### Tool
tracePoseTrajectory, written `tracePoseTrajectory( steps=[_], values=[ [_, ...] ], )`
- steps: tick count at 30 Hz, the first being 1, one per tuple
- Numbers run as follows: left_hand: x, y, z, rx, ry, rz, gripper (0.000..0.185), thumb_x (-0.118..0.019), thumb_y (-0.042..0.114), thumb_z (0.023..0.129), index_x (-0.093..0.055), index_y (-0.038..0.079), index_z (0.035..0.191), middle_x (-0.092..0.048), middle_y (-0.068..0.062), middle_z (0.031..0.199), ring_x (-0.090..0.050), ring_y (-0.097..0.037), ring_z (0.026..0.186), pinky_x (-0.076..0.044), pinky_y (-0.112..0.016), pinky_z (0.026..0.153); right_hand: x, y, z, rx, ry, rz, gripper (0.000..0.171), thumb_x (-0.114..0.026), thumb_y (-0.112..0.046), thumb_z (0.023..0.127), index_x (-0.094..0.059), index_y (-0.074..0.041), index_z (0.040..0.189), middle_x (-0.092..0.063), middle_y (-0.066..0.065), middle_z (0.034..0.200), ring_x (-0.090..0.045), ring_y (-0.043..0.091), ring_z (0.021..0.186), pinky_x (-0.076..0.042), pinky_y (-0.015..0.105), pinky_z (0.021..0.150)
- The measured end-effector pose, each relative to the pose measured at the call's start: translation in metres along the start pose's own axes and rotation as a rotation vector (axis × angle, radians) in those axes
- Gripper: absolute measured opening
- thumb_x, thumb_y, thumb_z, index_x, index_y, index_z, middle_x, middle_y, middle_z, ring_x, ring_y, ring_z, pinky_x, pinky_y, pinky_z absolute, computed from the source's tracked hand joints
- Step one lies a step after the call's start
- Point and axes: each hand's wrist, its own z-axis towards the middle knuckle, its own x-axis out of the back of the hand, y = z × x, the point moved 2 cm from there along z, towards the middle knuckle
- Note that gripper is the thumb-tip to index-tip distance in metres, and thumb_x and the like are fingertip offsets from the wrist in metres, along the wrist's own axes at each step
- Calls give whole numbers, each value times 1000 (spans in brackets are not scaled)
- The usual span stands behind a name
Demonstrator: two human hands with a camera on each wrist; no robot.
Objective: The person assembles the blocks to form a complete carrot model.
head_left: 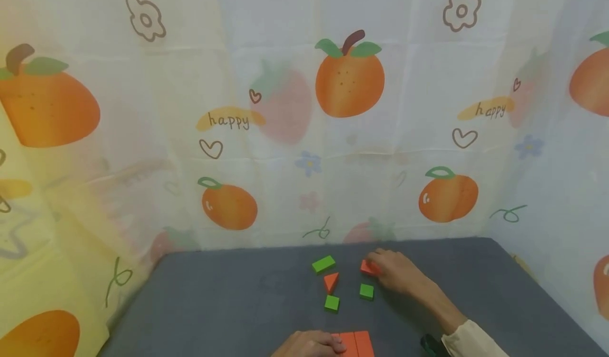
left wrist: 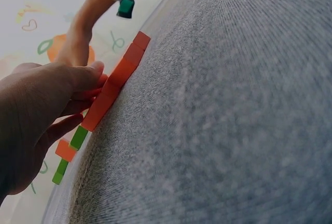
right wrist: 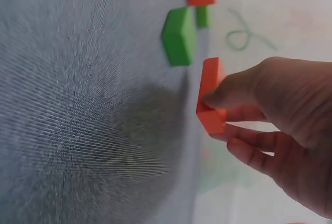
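Observation:
At the front of the table, my left hand (head_left: 311, 345) rests its fingers on the left part of a group of orange-red blocks (head_left: 359, 345) laid side by side. In the left wrist view the fingers and thumb look mostly straight against that row of blocks (left wrist: 104, 102). Farther back and to the right, my right hand (head_left: 395, 272) pinches an orange-red block (right wrist: 209, 86) between thumb and fingers. Nearest to this block is a green cube (head_left: 366, 292), just in front of it.
Left of the right hand lie a green rectangular block (head_left: 324, 264), an orange-red triangular block (head_left: 331, 282) and a second green cube (head_left: 332, 303). A fruit-patterned cloth (head_left: 285, 188) hangs behind the grey table (head_left: 214, 299). A dark band (head_left: 433, 345) sits by the right sleeve.

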Motion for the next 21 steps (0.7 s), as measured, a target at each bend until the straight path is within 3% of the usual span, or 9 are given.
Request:
tracePoseTrajectory(
  steps=[7,11,14,18,20,21],
  values=[
    [4,1,4,-1,-41,51,30,-47,29,95,-69,12,106,-63,5,111,-54,-1,108,-42,-10,86,36,-34,-24,102,68,59,42,-73,-5,68,-60,-16,107,-61,-6,92,-55,13,81,-48,35,67],
    [5,1,4,2,-65,55,30,-47,29,95,-69,13,107,-63,5,112,-54,-2,109,-42,-11,87,52,-60,-42,161,-1,146,40,-74,-10,72,-59,-18,108,-59,-9,95,-53,9,84,-49,31,68],
    [5,0,4,20,-80,47,30,-46,30,95,-69,14,107,-62,5,113,-54,-1,109,-42,-11,86,58,-80,-56,240,-50,273,33,-72,-16,78,-59,-18,108,-57,-10,97,-51,5,84,-47,24,67],
    [4,1,3,56,-85,28,30,-46,33,95,-69,17,106,-62,8,113,-54,1,108,-42,-9,84,48,-105,-70,473,3,420,14,-60,-24,90,-59,-15,101,-57,-7,90,-46,1,75,-36,7,65],
    [4,1,3,65,-80,19,29,-47,34,95,-69,18,105,-61,10,113,-53,2,107,-42,-9,84,32,-112,-76,615,65,391,11,-54,-24,93,-59,-14,96,-56,-6,86,-43,0,70,-30,4,62],
    [4,2,2,66,-74,13,29,-47,34,94,-69,18,105,-61,10,112,-53,2,107,-42,-9,84,11,-109,-81,637,45,407,10,-52,-22,94,-59,-15,95,-56,-6,84,-43,0,67,-29,4,60]
  ],
)
